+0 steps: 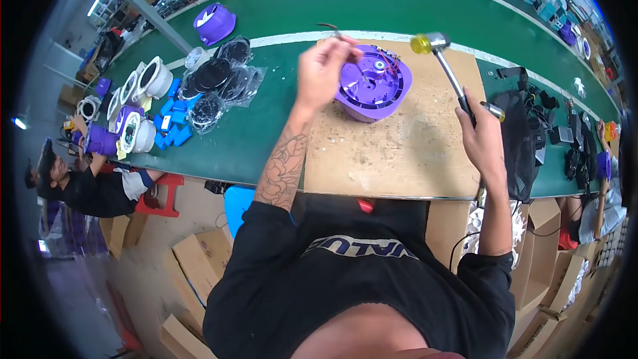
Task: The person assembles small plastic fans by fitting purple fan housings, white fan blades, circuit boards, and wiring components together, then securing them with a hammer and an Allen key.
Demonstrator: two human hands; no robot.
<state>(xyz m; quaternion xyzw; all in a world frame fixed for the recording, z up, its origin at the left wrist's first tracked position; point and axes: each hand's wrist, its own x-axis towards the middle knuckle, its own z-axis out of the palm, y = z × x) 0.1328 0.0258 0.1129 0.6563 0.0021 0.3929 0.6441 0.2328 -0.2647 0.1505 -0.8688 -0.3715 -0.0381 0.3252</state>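
A round purple plastic housing, open side up, sits on the cardboard sheet with red and dark wires and a small round part inside it. My left hand is over its left rim, fingertips pinched together and slightly blurred. A thin dark wire-like piece shows just beyond those fingers; whether they hold it is unclear. To the right of the housing, my right hand grips a hammer by its dark handle, with the yellow-faced metal head raised. A yellow-and-dark end also shows beside that hand, partly hidden.
The cardboard sheet covers the green bench before me. On the left are black discs in plastic bags, blue blocks and white rings. Another purple housing stands farther back. A black mesh bag lies right. People work at both sides.
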